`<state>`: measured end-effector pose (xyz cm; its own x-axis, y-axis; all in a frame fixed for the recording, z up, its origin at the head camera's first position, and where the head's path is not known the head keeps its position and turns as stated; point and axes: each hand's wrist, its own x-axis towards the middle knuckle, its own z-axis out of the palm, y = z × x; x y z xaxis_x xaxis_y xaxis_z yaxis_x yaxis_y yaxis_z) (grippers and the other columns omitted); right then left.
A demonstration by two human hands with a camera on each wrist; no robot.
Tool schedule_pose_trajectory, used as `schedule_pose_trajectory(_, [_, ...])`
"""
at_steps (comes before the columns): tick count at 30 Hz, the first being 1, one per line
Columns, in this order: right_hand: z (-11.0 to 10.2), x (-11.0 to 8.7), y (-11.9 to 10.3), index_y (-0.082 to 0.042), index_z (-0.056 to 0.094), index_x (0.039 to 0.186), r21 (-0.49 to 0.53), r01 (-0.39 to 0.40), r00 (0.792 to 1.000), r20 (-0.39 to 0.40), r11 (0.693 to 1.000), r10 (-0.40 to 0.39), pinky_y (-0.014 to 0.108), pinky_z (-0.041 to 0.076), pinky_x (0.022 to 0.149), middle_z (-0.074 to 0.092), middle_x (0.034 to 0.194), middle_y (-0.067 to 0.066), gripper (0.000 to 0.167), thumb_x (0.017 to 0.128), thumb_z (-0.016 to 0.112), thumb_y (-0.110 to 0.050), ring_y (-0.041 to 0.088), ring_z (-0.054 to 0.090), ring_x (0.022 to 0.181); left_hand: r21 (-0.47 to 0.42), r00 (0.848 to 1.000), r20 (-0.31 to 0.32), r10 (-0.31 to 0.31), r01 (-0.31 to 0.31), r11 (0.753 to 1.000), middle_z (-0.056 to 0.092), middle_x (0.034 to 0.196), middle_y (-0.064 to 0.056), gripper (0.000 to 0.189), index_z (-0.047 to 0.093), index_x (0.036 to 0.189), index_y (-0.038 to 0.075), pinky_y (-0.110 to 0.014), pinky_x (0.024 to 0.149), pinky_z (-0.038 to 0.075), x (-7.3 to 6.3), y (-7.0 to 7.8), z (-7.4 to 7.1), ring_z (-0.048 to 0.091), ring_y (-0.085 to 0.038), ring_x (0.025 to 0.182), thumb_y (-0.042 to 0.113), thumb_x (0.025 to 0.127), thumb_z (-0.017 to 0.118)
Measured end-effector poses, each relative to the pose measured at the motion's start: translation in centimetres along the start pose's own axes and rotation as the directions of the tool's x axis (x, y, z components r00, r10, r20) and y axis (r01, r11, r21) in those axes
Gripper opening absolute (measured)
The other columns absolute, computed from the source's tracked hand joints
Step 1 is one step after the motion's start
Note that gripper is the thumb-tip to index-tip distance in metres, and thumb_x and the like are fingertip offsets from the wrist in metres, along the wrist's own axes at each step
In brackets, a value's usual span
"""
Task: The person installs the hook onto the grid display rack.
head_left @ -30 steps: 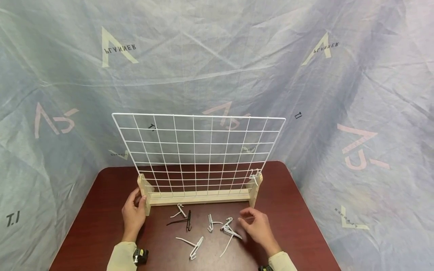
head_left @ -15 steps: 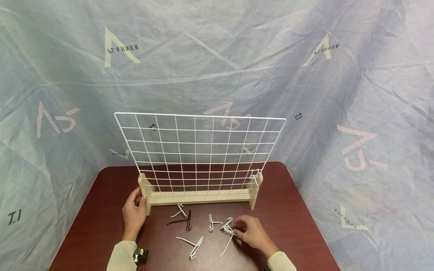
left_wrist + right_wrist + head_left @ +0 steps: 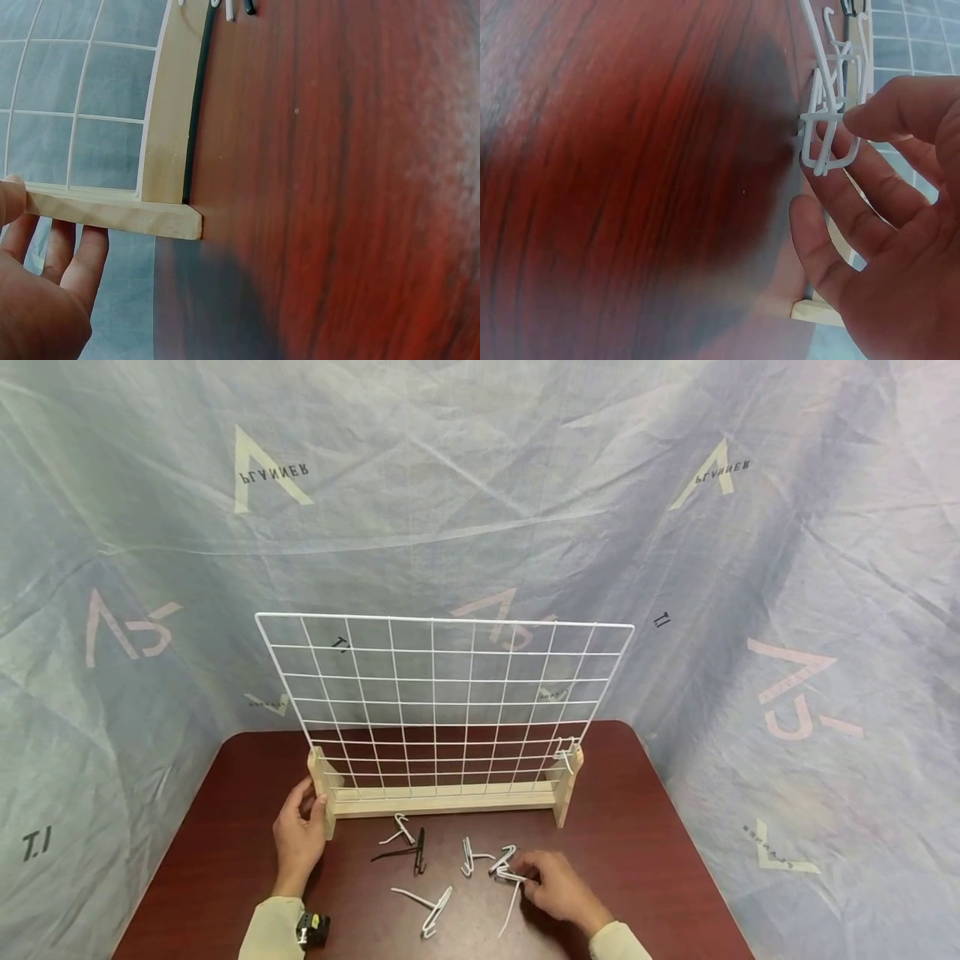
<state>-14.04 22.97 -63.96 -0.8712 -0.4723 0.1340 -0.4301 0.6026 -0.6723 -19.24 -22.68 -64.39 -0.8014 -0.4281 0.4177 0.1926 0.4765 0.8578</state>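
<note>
A white wire grid panel (image 3: 432,679) stands upright in a pale wooden stand (image 3: 442,802) on the table. My left hand (image 3: 298,843) grips the stand's left end piece (image 3: 120,213), thumb on one side and fingers on the other. My right hand (image 3: 558,889) pinches a white wire display hook (image 3: 829,118) by its frame between thumb and fingers; its long prong (image 3: 511,912) points towards the table's near side. Another white hook (image 3: 504,857) lies right against it, partly overlapped. One white hook (image 3: 565,755) hangs on the grid's lower right.
Between my hands lie a black hook (image 3: 420,853) and white hooks, one near the stand (image 3: 405,829), one in the middle (image 3: 467,857) and one nearer me (image 3: 437,912). Behind the reddish-brown table (image 3: 645,860) hangs a grey printed cloth (image 3: 480,543).
My right hand has moved left to the white hooks and now pinches one, whose prong has turned slightly. The left hand stays on the stand's end piece.
</note>
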Motion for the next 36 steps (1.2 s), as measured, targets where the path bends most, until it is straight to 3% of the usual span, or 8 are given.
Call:
schedule_pose_trajectory(13, [-0.03,0.26,0.38,-0.012,0.078,0.091,-0.057,-0.004,1.0,-0.018,0.998,0.003,0.021,0.049,0.066,0.076,0.086,-0.002,0.029,0.076,0.07,0.012,0.001,0.059,0.074,0.011,1.0,0.011,-0.01,0.009,1.0,0.071,0.13,-0.021,0.043,0.064,0.144,0.009,0.0,0.073,0.044,0.13,0.04,0.08,0.055,0.02,0.102,0.005,0.102,0.069])
schedule_pose_trajectory(18, [0.05,0.12,0.41,-0.013,0.079,0.088,-0.074,0.003,0.999,-0.032,0.997,-0.006,0.022,0.049,0.07,0.075,0.086,-0.001,0.027,0.076,0.068,0.01,0.006,0.062,0.077,0.005,1.0,0.012,-0.025,0.025,1.0,0.071,0.13,-0.02,0.043,0.064,0.144,0.009,0.0,0.073,0.045,0.08,0.18,0.09,0.055,0.019,0.102,0.004,0.102,0.069])
schedule_pose_trajectory(22, [0.16,0.05,0.35,-0.016,0.08,0.088,-0.106,0.024,0.997,-0.064,0.994,-0.031,0.026,0.05,0.073,0.074,0.087,-0.005,0.029,0.077,0.069,0.009,0.01,0.064,0.082,0.0,0.999,0.008,-0.034,0.034,0.999,0.071,0.13,-0.02,0.043,0.064,0.144,0.01,0.0,0.073,0.045,0.09,0.23,0.12,0.057,0.016,0.101,0.004,0.101,0.07])
schedule_pose_trajectory(27, [0.32,0.19,0.38,-0.018,0.079,0.086,-0.137,0.057,0.991,-0.109,0.989,-0.072,0.032,0.052,0.079,0.074,0.089,-0.008,0.031,0.077,0.071,0.011,0.008,0.065,0.089,-0.003,0.999,0.013,-0.035,0.035,0.999,0.071,0.13,-0.02,0.044,0.064,0.144,0.011,-0.001,0.072,0.046,0.16,0.34,0.14,0.059,0.012,0.101,0.004,0.101,0.069])
schedule_pose_trajectory(36, [0.5,0.13,0.49,-0.013,0.078,0.095,-0.143,0.028,0.99,-0.129,0.989,-0.047,0.035,0.054,0.081,0.076,0.092,0.0,0.026,0.079,0.076,0.007,0.016,0.068,0.091,-0.021,1.0,-0.003,0.001,-0.001,1.0,0.072,0.127,-0.022,0.043,0.065,0.142,0.005,0.0,0.073,0.046,0.25,0.13,0.28,0.058,0.019,0.098,0.0,0.1,0.07])
